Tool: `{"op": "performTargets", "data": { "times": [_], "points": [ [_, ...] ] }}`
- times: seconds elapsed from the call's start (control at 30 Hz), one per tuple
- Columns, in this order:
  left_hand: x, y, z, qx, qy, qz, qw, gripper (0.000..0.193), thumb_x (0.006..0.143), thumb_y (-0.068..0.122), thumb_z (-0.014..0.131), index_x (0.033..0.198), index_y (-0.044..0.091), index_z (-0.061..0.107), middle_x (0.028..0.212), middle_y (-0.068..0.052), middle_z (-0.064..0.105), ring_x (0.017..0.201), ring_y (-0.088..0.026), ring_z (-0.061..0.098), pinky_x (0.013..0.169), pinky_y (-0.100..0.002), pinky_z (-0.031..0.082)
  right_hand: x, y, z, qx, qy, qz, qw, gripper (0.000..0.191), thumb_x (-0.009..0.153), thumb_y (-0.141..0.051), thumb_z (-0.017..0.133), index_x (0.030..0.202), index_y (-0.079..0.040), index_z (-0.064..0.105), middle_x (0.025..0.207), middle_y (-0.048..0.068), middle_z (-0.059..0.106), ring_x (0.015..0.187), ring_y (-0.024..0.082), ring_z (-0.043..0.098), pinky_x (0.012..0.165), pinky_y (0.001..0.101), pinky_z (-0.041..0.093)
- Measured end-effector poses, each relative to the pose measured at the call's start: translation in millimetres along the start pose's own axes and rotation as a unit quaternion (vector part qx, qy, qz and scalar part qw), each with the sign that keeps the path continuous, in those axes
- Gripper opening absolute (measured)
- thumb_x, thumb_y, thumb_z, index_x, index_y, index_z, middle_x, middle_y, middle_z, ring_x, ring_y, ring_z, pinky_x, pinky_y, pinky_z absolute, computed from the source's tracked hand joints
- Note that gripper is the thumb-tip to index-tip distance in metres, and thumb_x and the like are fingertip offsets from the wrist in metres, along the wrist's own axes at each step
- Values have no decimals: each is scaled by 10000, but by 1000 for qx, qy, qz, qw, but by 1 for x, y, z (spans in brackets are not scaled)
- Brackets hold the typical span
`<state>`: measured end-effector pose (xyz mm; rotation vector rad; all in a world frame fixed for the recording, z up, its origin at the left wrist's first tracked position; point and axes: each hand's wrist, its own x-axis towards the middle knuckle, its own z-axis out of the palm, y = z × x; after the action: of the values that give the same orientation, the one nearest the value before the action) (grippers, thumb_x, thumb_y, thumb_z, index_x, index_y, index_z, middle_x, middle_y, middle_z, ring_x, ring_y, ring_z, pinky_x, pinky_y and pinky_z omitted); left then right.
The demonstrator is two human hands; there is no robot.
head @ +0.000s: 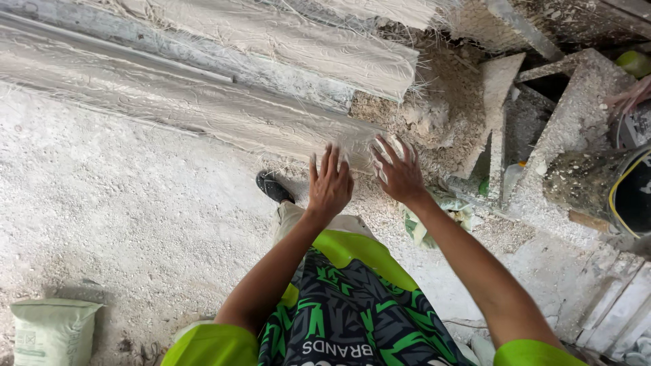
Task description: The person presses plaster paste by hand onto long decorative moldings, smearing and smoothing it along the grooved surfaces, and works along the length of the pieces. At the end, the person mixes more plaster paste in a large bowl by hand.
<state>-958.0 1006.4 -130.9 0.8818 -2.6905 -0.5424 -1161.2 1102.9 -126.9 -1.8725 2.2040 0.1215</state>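
A long white plaster strip [203, 112] with loose fibres stuck over it lies in a stack that runs from the left edge to the middle. My left hand [330, 184] rests flat, fingers spread, on the near end of that strip. My right hand [398, 169], smeared with white plaster, presses on the strip's end corner with fingers apart. Neither hand holds anything. More fibre-covered strips [325, 47] lie behind it.
Dusty white floor [115, 224] spreads to the left. A pale sack [53, 332] stands at the bottom left. My black shoe [274, 187] is under the strip's edge. Plaster rubble and broken slabs [502, 102] crowd the right, with white strips [620, 305] at the bottom right.
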Motion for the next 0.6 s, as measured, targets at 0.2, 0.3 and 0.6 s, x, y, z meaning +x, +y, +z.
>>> {"op": "performTargets", "data": {
  "times": [0.2,0.3,0.6],
  "points": [
    [-42,4,6,6,-21,-56,998,279,944,168,603,1151,-18,632,1312,-182,575,1224,-323,551,1052,-573,406,8,3,-1,-11,-19,-130,991,846,892,-498,664,1551,-83,333,1688,77,112,1542,324,139,1236,602,142],
    [-45,5,13,35,-1,-89,995,371,871,136,612,1189,-53,627,1316,-199,560,1201,-335,539,1022,-562,409,23,-8,-2,-45,-14,-141,989,900,880,-508,681,1604,-107,327,1719,84,92,1581,306,90,1275,572,124],
    [-33,1,15,12,-24,-209,978,428,815,82,600,1206,-89,567,1260,-232,498,1148,-362,494,975,-586,370,71,-38,3,-104,38,-203,973,696,1005,-368,544,1608,-71,363,1733,85,180,1584,257,196,1284,534,121]
  ]
}}
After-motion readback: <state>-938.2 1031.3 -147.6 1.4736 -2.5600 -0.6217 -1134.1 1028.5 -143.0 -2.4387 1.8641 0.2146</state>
